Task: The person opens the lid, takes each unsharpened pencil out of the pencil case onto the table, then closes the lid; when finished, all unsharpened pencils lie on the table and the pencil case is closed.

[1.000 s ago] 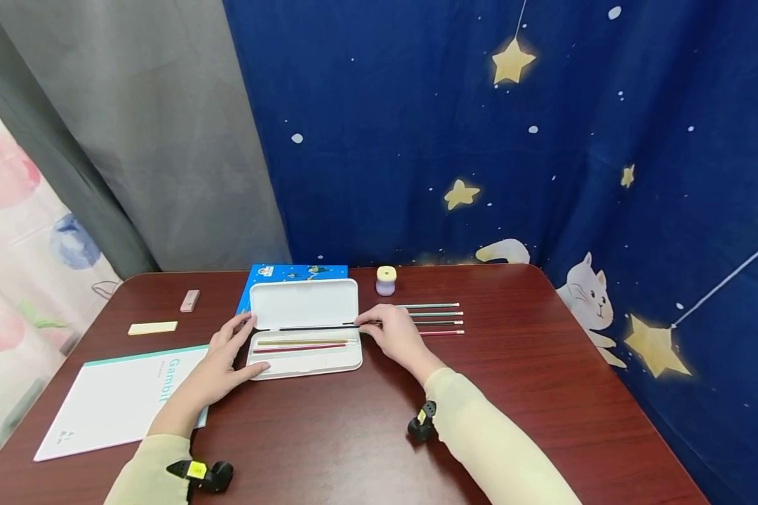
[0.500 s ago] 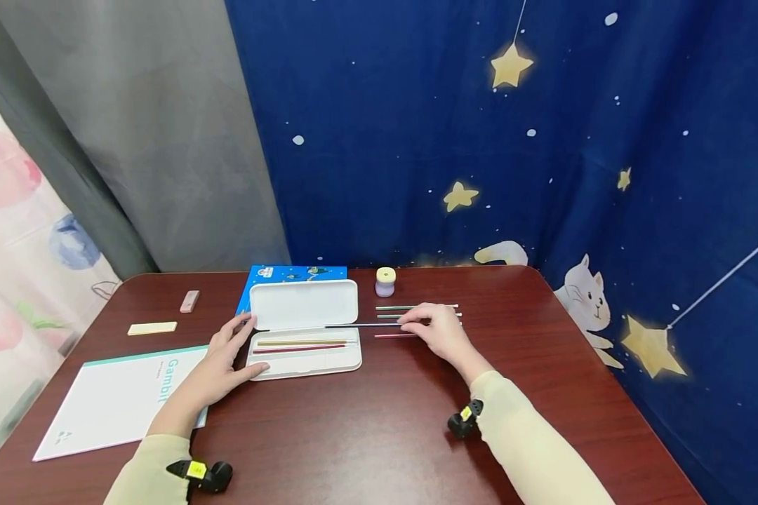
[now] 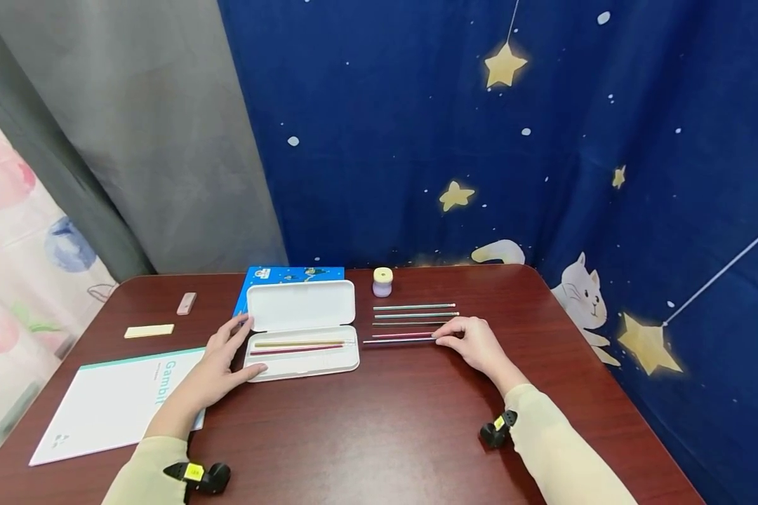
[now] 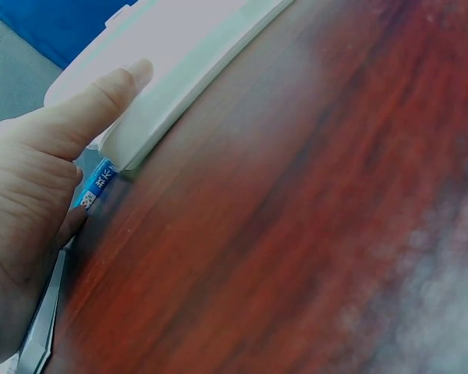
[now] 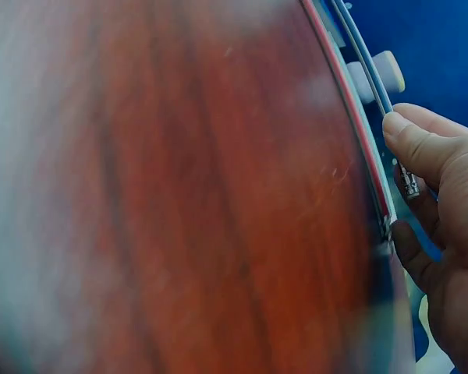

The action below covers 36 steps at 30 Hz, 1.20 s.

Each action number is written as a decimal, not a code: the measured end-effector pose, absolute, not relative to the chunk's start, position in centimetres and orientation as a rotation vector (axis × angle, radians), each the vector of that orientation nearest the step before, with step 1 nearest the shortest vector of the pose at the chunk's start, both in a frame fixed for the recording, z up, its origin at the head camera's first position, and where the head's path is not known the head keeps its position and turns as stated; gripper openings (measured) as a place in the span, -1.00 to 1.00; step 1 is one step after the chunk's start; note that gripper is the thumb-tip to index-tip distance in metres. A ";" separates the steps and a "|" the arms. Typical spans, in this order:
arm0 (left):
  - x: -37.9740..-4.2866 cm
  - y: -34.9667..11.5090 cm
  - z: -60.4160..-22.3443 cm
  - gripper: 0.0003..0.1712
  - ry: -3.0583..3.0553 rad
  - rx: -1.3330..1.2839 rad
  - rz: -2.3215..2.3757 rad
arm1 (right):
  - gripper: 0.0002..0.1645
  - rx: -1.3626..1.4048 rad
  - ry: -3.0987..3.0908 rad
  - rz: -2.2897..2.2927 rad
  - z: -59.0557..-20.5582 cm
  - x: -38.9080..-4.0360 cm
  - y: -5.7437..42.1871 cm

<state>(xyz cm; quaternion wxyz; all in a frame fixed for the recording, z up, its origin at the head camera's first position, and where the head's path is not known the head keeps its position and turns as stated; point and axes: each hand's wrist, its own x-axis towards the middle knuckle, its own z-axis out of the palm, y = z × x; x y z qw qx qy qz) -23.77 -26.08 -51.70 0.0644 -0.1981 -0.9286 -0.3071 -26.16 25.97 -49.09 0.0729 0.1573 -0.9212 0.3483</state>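
Pencil: pinched in your right hand's grip, just on your side of four more pencils, right of the case.
Case: lid raised, gold and red pencils inside.
Left hand: your grip wide, thumb on the case, fingertips at the lid's left edge.
Tabletop: notebook to your left.

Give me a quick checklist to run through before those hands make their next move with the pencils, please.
1. Lid of the pencil case raised: ok.
2. Left hand at the case: ok, its thumb rests on the near left corner.
3. Blue pencil pinched by the right hand: ok.
4. Blue pencil released: not ok, the fingers hold its right end.
5. Blue pencil touching the table: cannot tell.
6. Case free of pencils: not ok, gold and red ones lie inside.
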 end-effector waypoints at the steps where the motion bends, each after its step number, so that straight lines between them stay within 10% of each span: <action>1: -23.7 -26.2 -51.8 0.17 -2.801 -0.600 -0.928 | -0.83 0.464 -2.779 1.041 -49.2 -26.1 26.0; 36: -23.9 -26.1 -51.5 0.18 -2.811 -0.596 -0.934 | -0.83 0.448 -2.837 0.846 -49.6 -26.2 27.4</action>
